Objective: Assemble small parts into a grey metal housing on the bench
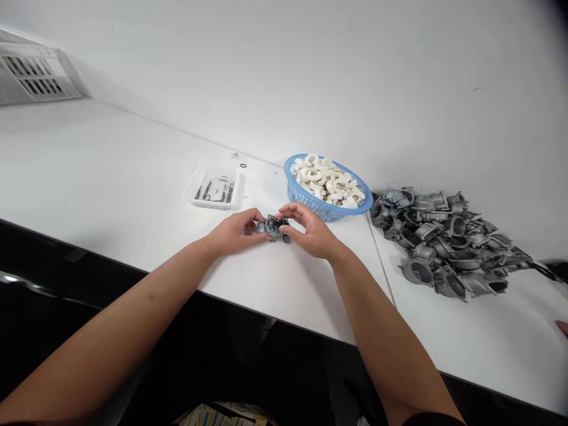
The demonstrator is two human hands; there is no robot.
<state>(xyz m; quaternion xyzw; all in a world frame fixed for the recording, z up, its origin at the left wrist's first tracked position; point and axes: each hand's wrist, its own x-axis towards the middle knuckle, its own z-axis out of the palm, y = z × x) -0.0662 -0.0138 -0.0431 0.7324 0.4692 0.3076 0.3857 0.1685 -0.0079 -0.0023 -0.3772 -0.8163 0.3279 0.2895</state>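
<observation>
Both hands meet over the white table around a small grey metal carburetor (274, 228) with dark and yellowish bits on its upper side. My left hand (235, 231) grips its left end, thumb in front and fingers behind. From the right, my right hand (308, 231) closes on the other end, its thumb and fingertips touching the top and side. Fingers cover part of the carburetor, so its fine details cannot be made out. Just behind my right hand stands a blue plastic basket (306, 200) heaped with white C-shaped plastic floats (326, 177).
Left of the basket lies a shallow white tray (189, 192) with small dark pins (226, 190). A black ring (243, 165) and a small white piece (232, 154) lie behind it. Grey metal castings (448, 242) are piled right. A white slotted crate (39, 74) stands far left; another person's fingertip (562, 326) shows at right.
</observation>
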